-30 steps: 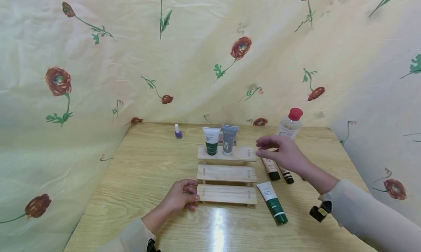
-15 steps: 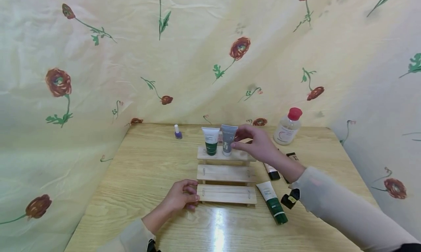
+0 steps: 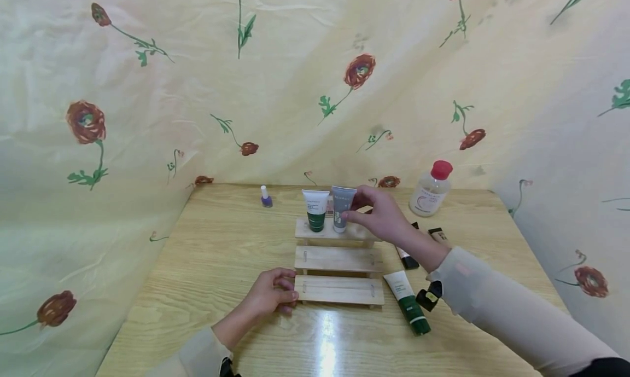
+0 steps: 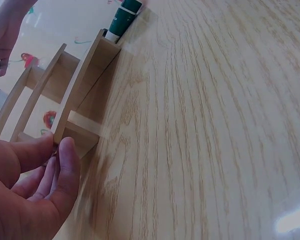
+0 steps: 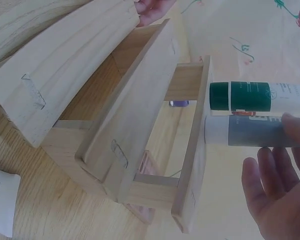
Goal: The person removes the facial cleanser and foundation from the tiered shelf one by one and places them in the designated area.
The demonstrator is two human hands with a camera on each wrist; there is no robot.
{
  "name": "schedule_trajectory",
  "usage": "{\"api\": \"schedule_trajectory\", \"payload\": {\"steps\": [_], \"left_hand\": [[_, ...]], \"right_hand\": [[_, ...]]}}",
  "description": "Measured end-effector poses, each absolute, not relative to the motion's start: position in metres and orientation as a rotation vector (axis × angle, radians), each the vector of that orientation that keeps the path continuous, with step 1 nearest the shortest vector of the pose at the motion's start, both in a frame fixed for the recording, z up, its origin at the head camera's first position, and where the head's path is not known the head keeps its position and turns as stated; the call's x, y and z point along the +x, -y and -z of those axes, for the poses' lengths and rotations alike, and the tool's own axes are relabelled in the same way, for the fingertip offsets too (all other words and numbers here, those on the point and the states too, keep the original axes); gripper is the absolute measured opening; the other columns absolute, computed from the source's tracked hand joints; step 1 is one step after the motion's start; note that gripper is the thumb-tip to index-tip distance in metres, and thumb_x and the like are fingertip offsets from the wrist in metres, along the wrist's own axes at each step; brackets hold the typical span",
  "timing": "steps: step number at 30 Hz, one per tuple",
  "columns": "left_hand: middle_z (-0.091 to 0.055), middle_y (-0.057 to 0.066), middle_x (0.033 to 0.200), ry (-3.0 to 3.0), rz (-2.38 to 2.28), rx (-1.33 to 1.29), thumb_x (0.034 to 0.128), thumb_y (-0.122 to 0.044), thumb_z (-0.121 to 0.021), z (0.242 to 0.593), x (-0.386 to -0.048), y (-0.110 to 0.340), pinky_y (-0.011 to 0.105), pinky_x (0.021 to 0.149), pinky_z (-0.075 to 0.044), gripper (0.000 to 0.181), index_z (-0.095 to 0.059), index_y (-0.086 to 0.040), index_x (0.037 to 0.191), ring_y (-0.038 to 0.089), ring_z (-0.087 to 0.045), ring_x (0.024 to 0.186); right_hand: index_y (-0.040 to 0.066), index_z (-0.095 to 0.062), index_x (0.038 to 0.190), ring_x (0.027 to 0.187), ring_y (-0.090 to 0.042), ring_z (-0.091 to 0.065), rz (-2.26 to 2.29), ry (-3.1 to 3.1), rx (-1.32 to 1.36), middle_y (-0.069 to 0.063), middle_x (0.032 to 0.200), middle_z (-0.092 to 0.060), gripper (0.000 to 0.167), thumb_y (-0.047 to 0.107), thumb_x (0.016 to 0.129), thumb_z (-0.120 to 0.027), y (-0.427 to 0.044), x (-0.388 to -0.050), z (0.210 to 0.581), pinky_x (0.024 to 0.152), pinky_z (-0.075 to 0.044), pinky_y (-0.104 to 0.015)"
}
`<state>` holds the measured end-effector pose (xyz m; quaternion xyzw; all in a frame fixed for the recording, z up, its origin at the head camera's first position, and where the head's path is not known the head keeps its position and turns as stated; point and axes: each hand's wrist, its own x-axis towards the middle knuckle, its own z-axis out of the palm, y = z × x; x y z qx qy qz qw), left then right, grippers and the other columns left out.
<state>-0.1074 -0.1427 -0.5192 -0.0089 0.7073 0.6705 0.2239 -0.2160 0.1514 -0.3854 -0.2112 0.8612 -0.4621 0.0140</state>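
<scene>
- While the left hand (image 3: 272, 292) grips the wooden stand (image 3: 338, 259), head view shows the right hand (image 3: 381, 215), a second ago off right of it, now at the grey tube (image 3: 342, 199), upright on the top tier (image 3: 302, 233); work seems centred there.
- Left wrist: thumb and forefinger pinch the stand's end.
- Right wrist: thumb and bent fingers pinch the tube beside a green-and-white tube (image 5: 247, 96).

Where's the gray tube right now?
In the head view, the gray tube stands on the top wooden shelf, just right of the standing white-and-green tube, with the right hand touching it.
</scene>
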Motion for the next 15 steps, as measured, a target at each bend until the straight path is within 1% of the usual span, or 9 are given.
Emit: {"api": "schedule_trajectory", "payload": {"steps": [5,10,15], "left_hand": [[-0.059,0.015,0.101,-1.956,-1.847,-0.022,0.0886,0.01,-0.072,0.519,-0.107,0.143,0.042,0.067,-0.068,0.054,-0.051,0.009,0.138,0.023,-0.07,0.078],[-0.06,0.014,0.101,-1.952,-1.845,-0.02,0.0889,0.01,-0.072,0.518,-0.106,0.142,0.042,0.067,-0.068,0.054,-0.051,0.01,0.138,0.023,-0.071,0.079],[-0.06,0.014,0.101,-1.948,-1.835,-0.042,0.0885,0.01,-0.072,0.517,-0.107,0.142,0.041,0.068,-0.068,0.055,-0.051,0.009,0.139,0.023,-0.071,0.079]], "right_hand": [[0.009,-0.067,0.116,0.103,-0.024,-0.07,1.437,-2.682,-0.65,-0.007,0.113,-0.074,0.03,0.013,0.09,-0.081,-0.151,-0.216,0.386,0.087,-0.061,-0.046],[0.011,-0.067,0.116,0.104,-0.023,-0.069,1.406,-2.681,-0.667,-0.006,0.112,-0.073,0.028,0.015,0.091,-0.08,-0.156,-0.213,0.381,0.088,-0.061,-0.046],[0.012,-0.066,0.121,0.106,-0.023,-0.067,1.408,-2.657,-0.666,-0.005,0.114,-0.072,0.031,0.018,0.093,-0.078,-0.17,-0.208,0.376,0.091,-0.06,-0.045]]}}
